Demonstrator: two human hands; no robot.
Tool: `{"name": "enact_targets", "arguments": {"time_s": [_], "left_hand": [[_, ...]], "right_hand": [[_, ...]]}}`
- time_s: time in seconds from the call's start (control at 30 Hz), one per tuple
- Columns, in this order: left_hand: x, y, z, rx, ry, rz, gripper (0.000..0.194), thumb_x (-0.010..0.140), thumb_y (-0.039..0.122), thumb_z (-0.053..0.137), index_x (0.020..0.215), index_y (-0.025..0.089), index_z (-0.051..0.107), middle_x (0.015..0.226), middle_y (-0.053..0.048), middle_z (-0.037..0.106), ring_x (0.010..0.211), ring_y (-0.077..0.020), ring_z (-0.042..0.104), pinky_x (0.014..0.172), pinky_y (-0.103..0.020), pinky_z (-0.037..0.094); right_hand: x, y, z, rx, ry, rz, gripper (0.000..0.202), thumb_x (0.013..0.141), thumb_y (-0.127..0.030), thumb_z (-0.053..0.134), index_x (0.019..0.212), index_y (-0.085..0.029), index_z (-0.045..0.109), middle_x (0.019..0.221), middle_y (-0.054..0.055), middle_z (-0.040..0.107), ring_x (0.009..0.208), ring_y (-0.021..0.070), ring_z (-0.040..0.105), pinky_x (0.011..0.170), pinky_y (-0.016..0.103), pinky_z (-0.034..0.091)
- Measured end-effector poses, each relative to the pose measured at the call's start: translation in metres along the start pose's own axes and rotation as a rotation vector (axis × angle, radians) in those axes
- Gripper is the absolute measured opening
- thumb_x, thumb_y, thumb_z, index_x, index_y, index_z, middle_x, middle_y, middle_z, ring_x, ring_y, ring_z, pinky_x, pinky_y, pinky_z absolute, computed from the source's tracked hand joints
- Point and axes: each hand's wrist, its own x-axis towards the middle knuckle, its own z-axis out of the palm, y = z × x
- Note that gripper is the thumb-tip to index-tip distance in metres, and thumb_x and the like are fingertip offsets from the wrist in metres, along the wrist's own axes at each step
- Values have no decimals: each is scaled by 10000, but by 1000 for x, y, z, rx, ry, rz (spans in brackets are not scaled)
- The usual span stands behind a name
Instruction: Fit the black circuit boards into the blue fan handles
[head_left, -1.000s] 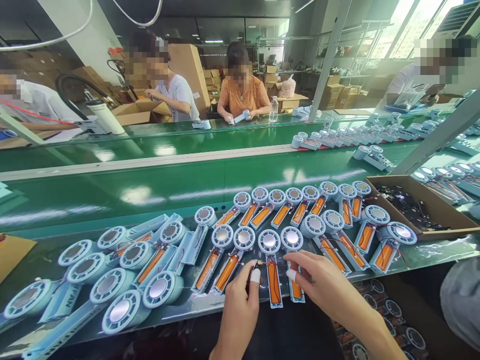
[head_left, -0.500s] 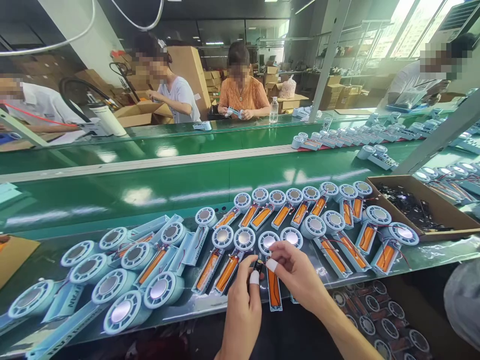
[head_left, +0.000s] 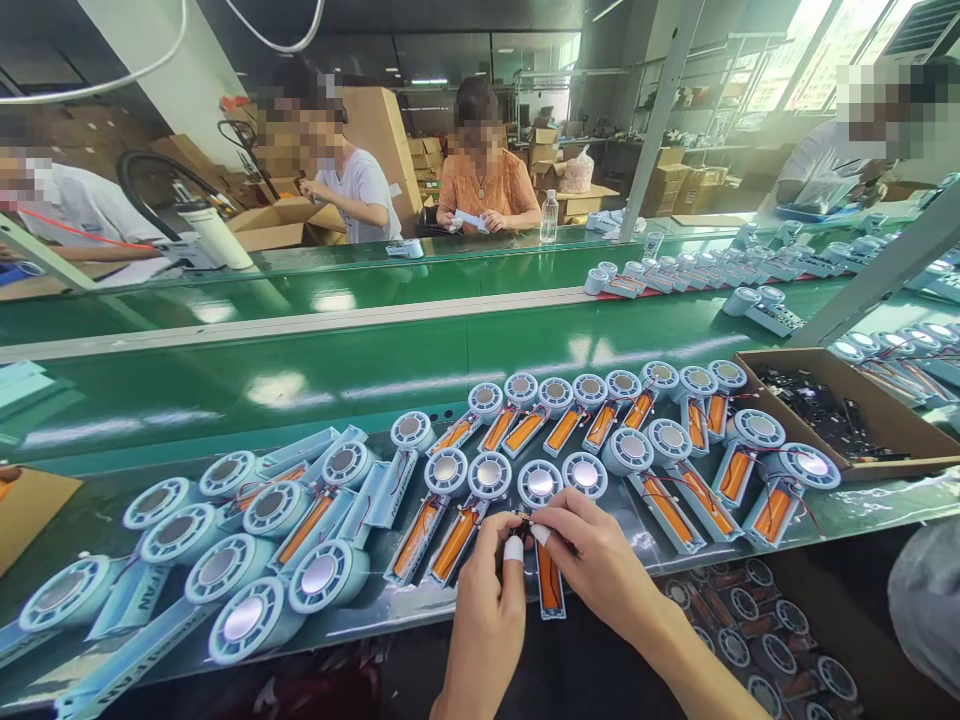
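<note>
My left hand [head_left: 486,600] pinches a small black circuit board [head_left: 519,524], mostly hidden by the fingers. A white cover sits on its thumb. Right against the board, my right hand [head_left: 600,555] has thumb and fingertips closed at the board's upper end. What those fingertips grip is too small and covered to name; the right thumb also wears a white cover. Just behind both hands lies a light-blue handheld fan [head_left: 540,484]. Its open handle shows an orange battery [head_left: 550,585] and thin wires below the fingers.
Several similar fans [head_left: 450,540] lie in rows on the bench edge, with more piled at left [head_left: 247,615]. A cardboard box [head_left: 900,468] of black boards stands at right. Beyond runs a green conveyor [head_left: 375,350], with several co-workers [head_left: 487,190] across it.
My right hand has moved slightly down and left, its fingertips closing in on the board's end. My left hand stays nearly in place, its fingers now covering more of the board.
</note>
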Motion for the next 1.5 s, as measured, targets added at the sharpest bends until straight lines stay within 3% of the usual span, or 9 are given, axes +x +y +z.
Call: {"name": "enact_targets", "arguments": {"time_s": [0.27, 0.43, 0.57, 0.7, 0.87, 1.03, 1.23, 1.4, 1.5], "left_hand": [[1, 1, -1, -32, 19, -4, 373, 901, 333, 448, 1207, 203, 617, 1044, -94, 757, 601, -171, 707, 589, -306, 591], [-3, 1, 2, 178, 103, 153, 385, 882, 259, 429, 1176, 205, 672, 1185, -115, 761, 1001, -278, 760, 878, -431, 604], [-8, -7, 8, 170, 176, 160, 312, 900, 275, 440, 1121, 195, 646, 1073, -122, 791, 993, -294, 765, 805, -423, 625], [-6, -8, 0, 106, 140, 99, 247, 894, 314, 501, 1053, 219, 666, 1006, -101, 796, 916, -284, 772, 787, -412, 626], [2, 2, -15, 42, 23, 113, 230, 910, 352, 550, 973, 231, 736, 983, -81, 784, 911, -253, 744, 868, -388, 595], [6, 6, -18, 6, -26, 104, 243, 903, 351, 567, 961, 225, 767, 790, -35, 726, 692, -198, 686, 728, -325, 604], [4, -2, -21, 50, -32, 149, 227, 914, 326, 575, 981, 235, 773, 923, -61, 786, 880, -239, 745, 844, -358, 604], [-4, -15, -22, 132, -20, 333, 251, 916, 188, 534, 986, 260, 764, 1093, -63, 789, 1021, -232, 751, 901, -345, 606], [-8, -20, -20, 196, 29, 479, 301, 917, 118, 499, 994, 264, 751, 1121, -66, 768, 1013, -208, 748, 877, -307, 609]], "right_hand": [[6, -5, -7, -387, -50, -147, 231, 988, -110, 452, 1008, -195, 665, 912, 67, 633, 745, 170, 594, 650, 266, 468], [10, -15, -11, -586, -166, -173, 188, 865, -4, 573, 841, -185, 614, 852, 50, 604, 733, 193, 566, 638, 295, 434], [12, -20, -11, -639, -208, -213, 192, 832, 9, 632, 824, -181, 601, 848, 49, 603, 742, 208, 576, 642, 313, 434], [16, -16, -16, -531, -225, -196, 164, 901, -35, 593, 839, -186, 612, 857, 41, 613, 723, 190, 590, 613, 294, 426], [21, 0, -28, -177, -282, -131, 210, 998, -139, 508, 1140, -203, 649, 1003, 53, 663, 861, 174, 649, 709, 255, 483], [17, 11, -23, 10, -269, -135, 226, 1021, -191, 482, 1037, -199, 707, 951, 69, 698, 888, 185, 656, 783, 277, 503], [14, 6, -22, 55, -243, -50, 147, 984, -185, 563, 1015, -202, 706, 910, 45, 699, 829, 174, 651, 723, 264, 510], [22, -8, -44, 171, -292, 62, 190, 980, -188, 563, 1116, -218, 693, 1030, 56, 711, 842, 168, 669, 728, 259, 538], [24, -11, -44, 122, -336, 14, 253, 968, -107, 519, 1106, -218, 701, 1067, 59, 697, 945, 180, 676, 811, 270, 541]]}}
